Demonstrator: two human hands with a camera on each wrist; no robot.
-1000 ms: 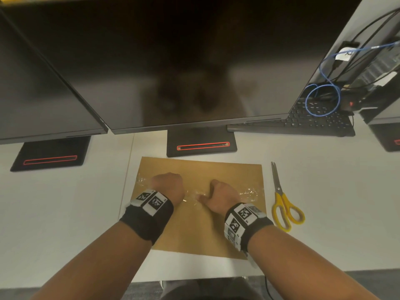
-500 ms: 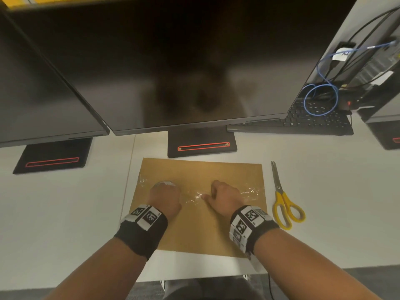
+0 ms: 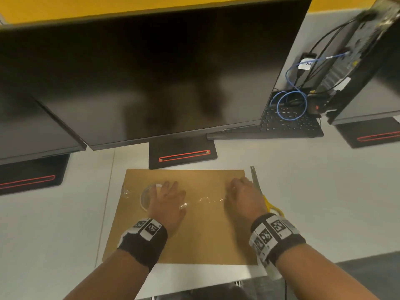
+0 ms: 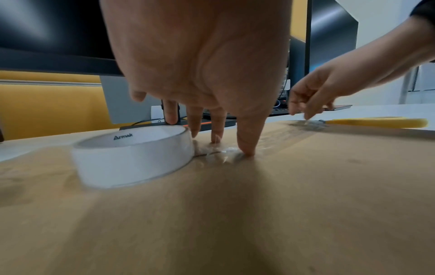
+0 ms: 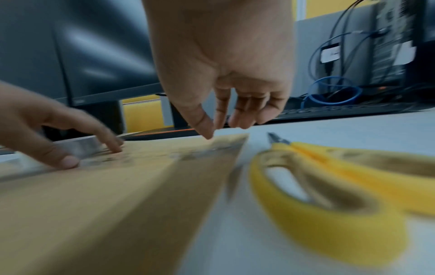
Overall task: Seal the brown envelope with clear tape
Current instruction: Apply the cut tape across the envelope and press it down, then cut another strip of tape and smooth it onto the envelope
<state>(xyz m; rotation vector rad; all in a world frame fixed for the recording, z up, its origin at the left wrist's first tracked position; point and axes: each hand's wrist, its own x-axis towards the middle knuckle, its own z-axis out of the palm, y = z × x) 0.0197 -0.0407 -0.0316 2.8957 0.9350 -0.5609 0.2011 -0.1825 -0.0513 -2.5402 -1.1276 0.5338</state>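
The left hand [image 3: 166, 204] had uncurled since a second before, its straight fingers [image 4: 246, 137] pressing the clear tape [image 3: 203, 201] onto the brown envelope [image 3: 194, 239], flat on the bench [image 3: 54, 224] beside the tape roll [image 4: 133, 158]. The right hand [image 3: 244, 198] had slid out to the envelope's right edge, loosely curled and gripping nothing, near the scissors [image 5: 329, 186]. The strip looked laid, so cutting probably followed.

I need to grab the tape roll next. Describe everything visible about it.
The white-cored roll of clear tape lies flat on its side on the left part of the brown paper envelope. It is a wide ring with dark lettering printed inside the core. A crinkled strip of clear tape runs from it rightward across the envelope. The left hand presses down beside it, its fingers straight.
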